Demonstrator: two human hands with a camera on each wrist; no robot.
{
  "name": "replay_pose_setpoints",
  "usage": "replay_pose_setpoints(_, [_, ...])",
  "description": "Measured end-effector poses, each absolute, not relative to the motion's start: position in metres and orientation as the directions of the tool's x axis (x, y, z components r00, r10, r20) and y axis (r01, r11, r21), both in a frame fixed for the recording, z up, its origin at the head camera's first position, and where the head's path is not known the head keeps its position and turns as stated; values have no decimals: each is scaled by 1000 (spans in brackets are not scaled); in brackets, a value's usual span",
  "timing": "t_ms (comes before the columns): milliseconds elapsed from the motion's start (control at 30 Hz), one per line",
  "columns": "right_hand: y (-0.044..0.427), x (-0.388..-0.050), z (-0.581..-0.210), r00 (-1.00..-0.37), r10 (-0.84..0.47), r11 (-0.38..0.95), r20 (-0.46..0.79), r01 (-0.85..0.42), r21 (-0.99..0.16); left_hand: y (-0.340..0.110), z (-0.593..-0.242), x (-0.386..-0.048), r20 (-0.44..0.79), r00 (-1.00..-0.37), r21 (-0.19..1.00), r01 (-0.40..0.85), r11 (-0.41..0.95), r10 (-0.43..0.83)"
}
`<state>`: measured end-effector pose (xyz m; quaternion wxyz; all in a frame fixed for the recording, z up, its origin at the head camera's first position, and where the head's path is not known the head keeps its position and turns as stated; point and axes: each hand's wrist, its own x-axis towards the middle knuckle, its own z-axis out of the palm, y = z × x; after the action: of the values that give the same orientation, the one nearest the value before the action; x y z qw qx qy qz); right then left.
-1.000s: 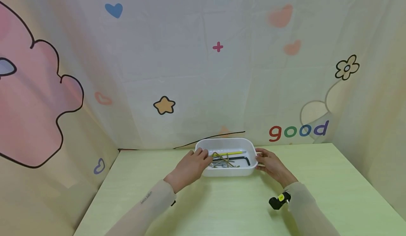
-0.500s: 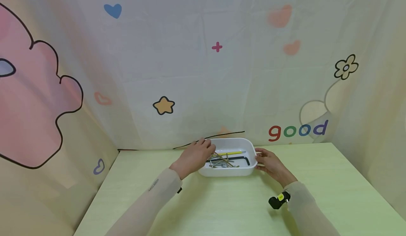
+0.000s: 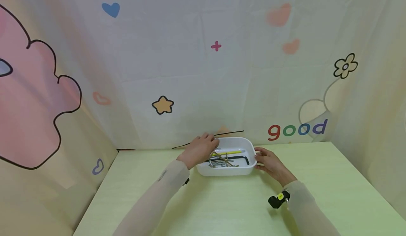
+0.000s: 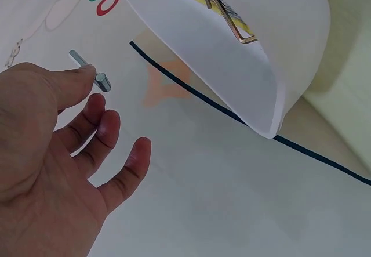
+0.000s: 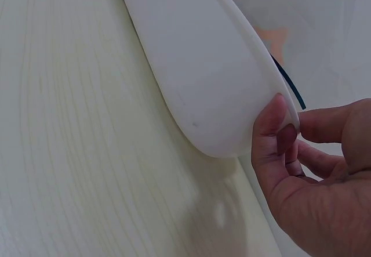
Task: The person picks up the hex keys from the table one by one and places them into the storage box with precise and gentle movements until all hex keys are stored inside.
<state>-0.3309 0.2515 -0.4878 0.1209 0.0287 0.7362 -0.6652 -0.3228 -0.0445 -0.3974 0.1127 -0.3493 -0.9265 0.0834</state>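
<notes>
A white plastic bin stands at the back of the table. Inside lie a yellow pen or pencil, a black hex key, bronze-coloured hex keys and some silver ones. My left hand is over the bin's left end. In the left wrist view, its thumb and forefinger pinch a small silver hex key, and the other fingers are loosely bent. Part of that key is hidden behind the thumb. At the bin's right end, my right hand grips the rim between thumb and fingers.
The pale green table spreads in front of the bin. Behind it hangs a printed cloth, close to the bin's back rim. A black wrist camera sits by the right sleeve.
My left hand has risen from the bin's contents and shifted back and a little right, over the bin's left rear side. The right hand and bin stay where they were.
</notes>
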Motion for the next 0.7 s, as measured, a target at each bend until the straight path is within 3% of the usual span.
replay_pose_setpoints(700, [254, -332, -490, -971, -129, 91, -199, 188, -978, -23, -402, -356, 57, -772, -101, 626, 773, 633])
